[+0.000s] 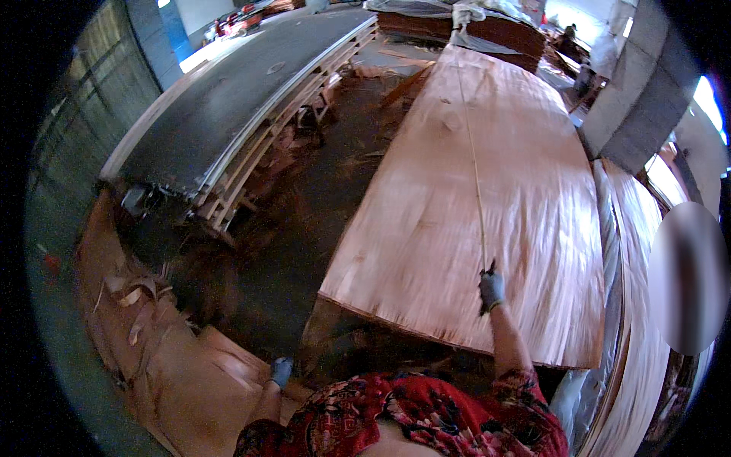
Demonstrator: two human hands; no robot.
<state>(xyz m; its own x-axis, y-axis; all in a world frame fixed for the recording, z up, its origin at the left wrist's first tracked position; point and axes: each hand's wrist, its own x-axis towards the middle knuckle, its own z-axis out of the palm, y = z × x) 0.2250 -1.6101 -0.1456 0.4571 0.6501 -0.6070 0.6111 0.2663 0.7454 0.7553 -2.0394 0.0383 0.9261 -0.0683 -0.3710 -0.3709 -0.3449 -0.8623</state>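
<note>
My right hand [492, 291], in a grey glove with dark fingertips, is closed around the near end of a long thin pale stick [475, 164]. The stick runs away from me along a large sheet of pale reddish wood veneer [426, 213], nearly to its far edge. This sheet lies on top of a low stack. My left hand [281, 371], also gloved, hangs low at my left, near brown veneer sheets [190, 377]. Its fingers are too small and dark to make out.
A long dark conveyor belt [228, 99] on a frame stands at the left. Veneer scraps [137, 293] litter the near left. More veneer sheets [628, 251] stand along the right, beside a concrete block pillar [647, 91]. A plastic-covered veneer stack [487, 42] sits beyond.
</note>
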